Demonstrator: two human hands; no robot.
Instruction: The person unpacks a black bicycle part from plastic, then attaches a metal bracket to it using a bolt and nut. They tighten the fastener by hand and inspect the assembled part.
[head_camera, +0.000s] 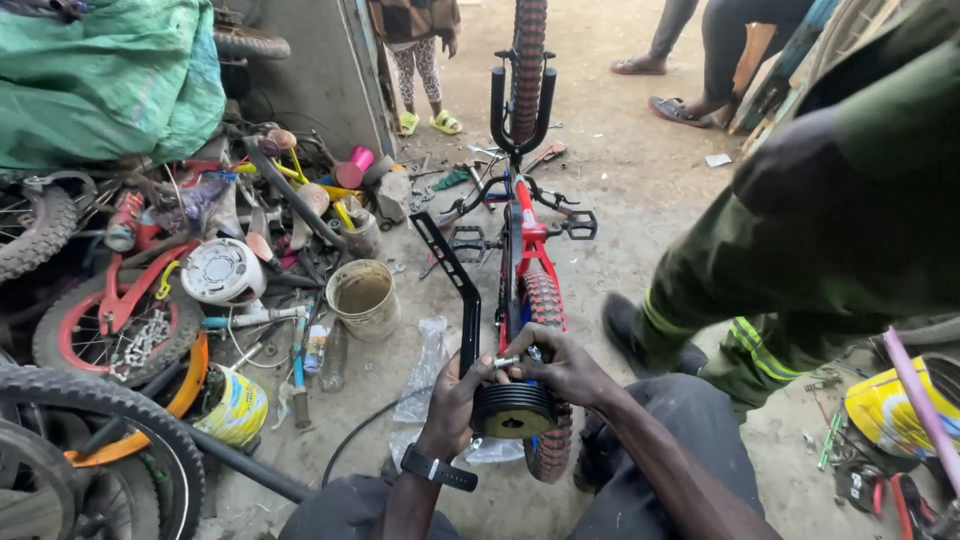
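At the lower middle of the frame, the right hand pinches a small silver bolt over a black training wheel, while the left hand wraps the wheel and its black bracket. The wheel looks not yet mounted on the red-and-blue child's bike lying just above. Around it, a dirt floor, a bucket, and piled bike parts at left.

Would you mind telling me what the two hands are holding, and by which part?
Both hold a small black training wheel: the left hand grips its left side at the black bracket, the right hand its top right rim.
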